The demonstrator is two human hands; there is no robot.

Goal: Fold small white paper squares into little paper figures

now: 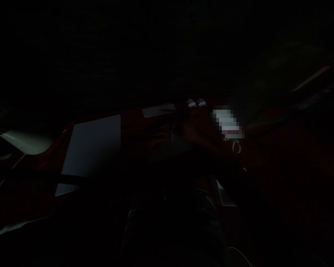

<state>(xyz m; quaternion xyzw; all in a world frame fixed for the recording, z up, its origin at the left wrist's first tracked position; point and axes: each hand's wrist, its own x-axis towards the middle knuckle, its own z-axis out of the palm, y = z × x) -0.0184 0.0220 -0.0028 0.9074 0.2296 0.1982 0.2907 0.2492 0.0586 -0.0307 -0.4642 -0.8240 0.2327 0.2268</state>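
Since the scene is almost black, only a few pale things stand out on a dark red table (267, 155). At the far left lies a curved shape (28, 142), greenish white, too dim to name. Right of it a white sheet (93, 148) lies flat and slightly skewed, with a dark band crossing its lower end. Further back, a paper strip (158, 110) lies near the table's far edge.

Near the middle, a faint reddish form seems to be the left hand (159, 142), low over the table. Whether its fingers are curled, spread or holding anything cannot be told. Just right of it is a grey piece (180, 146), flat on the table between the two hands. Whether either hand touches it is lost in the dark.

The right hand (199, 131) shows as a dim reddish mass just beyond the grey piece, and its grip cannot be told either. Behind it sit two small white folded pieces (196, 102), side by side. Right of the hand lies a blurred card (228, 123), with a pale loop (236, 146) hanging from its near end. Nearer the person, a white corner (225, 198) of paper shows, and a thin cable (241, 255) curves at the bottom edge.
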